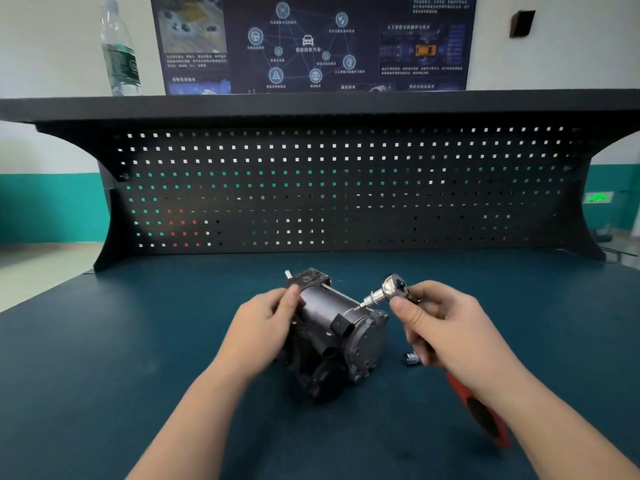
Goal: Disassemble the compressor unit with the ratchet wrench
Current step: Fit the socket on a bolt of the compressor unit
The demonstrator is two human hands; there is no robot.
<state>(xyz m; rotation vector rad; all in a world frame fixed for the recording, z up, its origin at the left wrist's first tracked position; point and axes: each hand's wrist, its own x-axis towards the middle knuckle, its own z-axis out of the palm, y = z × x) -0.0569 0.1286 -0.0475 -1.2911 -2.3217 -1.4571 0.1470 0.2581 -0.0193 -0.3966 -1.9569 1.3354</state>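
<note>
Head view: your workbench (pixel 104 341) fills the lower half, a dark blue-green mat with a black pegboard (pixel 346 188) standing along its far edge at 12 o'clock. A shelf caps the pegboard, carrying a water bottle (pixel 119 50) at about 11 o'clock, with a dark poster (pixel 311 43) on the wall behind.

The compressor (pixel 332 334) lies on its side at the middle of the mat, its round end cover turned toward 4 o'clock, likely so the bolts around that cover face your tool hand.

Your left hand (pixel 266 327) is wrapped over the compressor's body from the 9 o'clock side, fingers curled on the housing; that looks like bracing, so the unit cannot roll when you apply torque.

Your right hand (pixel 446 334) grips the ratchet wrench (pixel 393 289) high up near its head, thumb and fingers closed round the neck, while the red and black handle trails back under your wrist toward 5 o'clock. The high hold probably gives finer control for seating the bit, whose tip sits at the top edge of the end cover; whether it has engaged a bolt, I cannot tell.

A small loose socket (pixel 412 358) rests on the mat just at 3 o'clock of the compressor.
</note>
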